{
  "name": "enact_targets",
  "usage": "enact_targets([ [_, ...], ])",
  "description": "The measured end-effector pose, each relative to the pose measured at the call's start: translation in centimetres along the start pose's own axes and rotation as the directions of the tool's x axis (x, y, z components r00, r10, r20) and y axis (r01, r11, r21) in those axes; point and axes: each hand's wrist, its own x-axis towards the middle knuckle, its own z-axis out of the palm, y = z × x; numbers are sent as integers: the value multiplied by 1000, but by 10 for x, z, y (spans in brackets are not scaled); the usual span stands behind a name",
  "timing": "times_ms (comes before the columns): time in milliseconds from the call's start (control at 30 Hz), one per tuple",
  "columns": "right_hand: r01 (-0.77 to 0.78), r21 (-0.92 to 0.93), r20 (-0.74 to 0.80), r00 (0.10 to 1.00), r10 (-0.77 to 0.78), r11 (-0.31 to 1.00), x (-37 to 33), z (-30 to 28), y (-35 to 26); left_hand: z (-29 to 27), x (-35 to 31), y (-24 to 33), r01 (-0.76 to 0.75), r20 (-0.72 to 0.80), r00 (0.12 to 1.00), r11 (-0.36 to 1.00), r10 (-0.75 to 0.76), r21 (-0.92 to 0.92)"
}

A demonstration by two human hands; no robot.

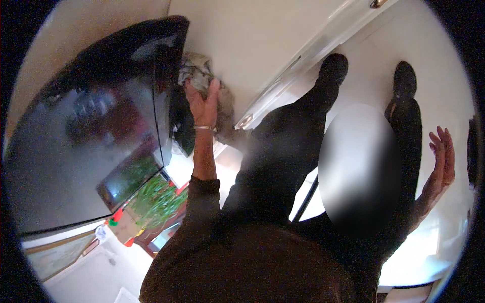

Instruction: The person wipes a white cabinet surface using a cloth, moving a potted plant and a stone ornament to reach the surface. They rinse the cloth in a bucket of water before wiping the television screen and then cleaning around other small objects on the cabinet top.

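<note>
- Grasping a crumpled, patterned grey cloth [197,66], the left hand [203,103] has its thumb on one side and its fingers on the other.
- The cloth is bunched just beside the edge of a big dark television [81,136], next to the pale surface [242,38].
- A thin bracelet [204,128] circles the left wrist.
- The right hand [442,157] is released and empty, fingers loosely bent, held out to the person's right, well apart from the cloth.
- Two dark shoes [334,68] stand apart on the pale floor [371,55].
- A green plant [157,202] shows near the left sleeve [203,194].
</note>
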Motion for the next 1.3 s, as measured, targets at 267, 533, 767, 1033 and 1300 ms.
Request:
enact_targets([
  [267, 267, -194, 130, 961, -245, 944, -11, 8, 77, -15, 29, 29, -44, 39, 998, 988, 50, -147],
  [533, 216, -246, 97, 975, -198, 945, -11, 5, 101, -14, 143, 25, 180, -79, 977, 968, -196, -174],
  [767, 396, -277, 117, 918, -378, 876, -3, 18, 110, -10, 147, 16, 186, -321, 934, 981, -159, 57],
  [1033, 41, 217, 198, 977, -85, 975, 81, 41, 50, 36, 151, 58, 305, -307, 918, 943, -253, 135],
  [1300, 116, 324, 278, 937, -211, 939, 66, 73, -64, 111, 166, 145, -57, -484, 866, 985, 129, 160],
])
